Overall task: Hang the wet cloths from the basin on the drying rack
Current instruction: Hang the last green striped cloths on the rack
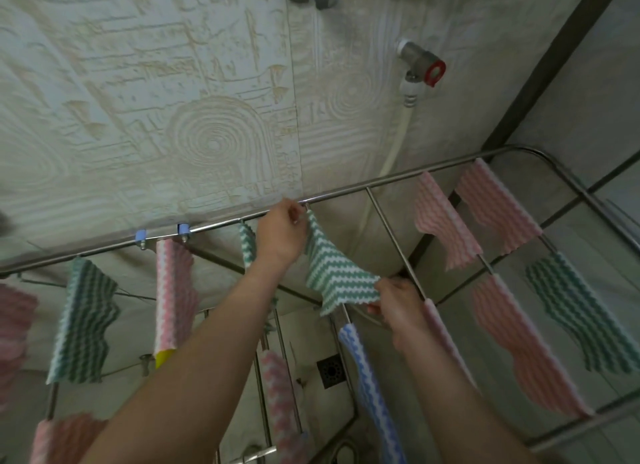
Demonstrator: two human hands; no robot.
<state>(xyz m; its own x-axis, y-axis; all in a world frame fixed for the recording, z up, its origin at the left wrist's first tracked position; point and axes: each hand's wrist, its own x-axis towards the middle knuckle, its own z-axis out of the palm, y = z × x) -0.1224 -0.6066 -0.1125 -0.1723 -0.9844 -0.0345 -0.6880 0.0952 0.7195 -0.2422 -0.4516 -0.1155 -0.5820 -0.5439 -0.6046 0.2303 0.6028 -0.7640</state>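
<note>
A green and white zigzag cloth (334,273) is stretched over a bar of the metal drying rack (391,178) near its far rail. My left hand (282,233) pinches the cloth's far corner by the rail. My right hand (398,306) pinches its near corner. Several other cloths hang on the rack: pink ones (495,205) at the right, a green one (585,311) at the far right, a blue one (372,387) just below my right hand, and green (85,320) and pink (175,295) ones at the left. The basin is not in view.
A textured tiled wall (173,100) stands right behind the rack. A water valve with a red handle (424,67) and a white hose (398,141) sit on the wall at upper right. A floor drain (330,372) shows below the rack bars.
</note>
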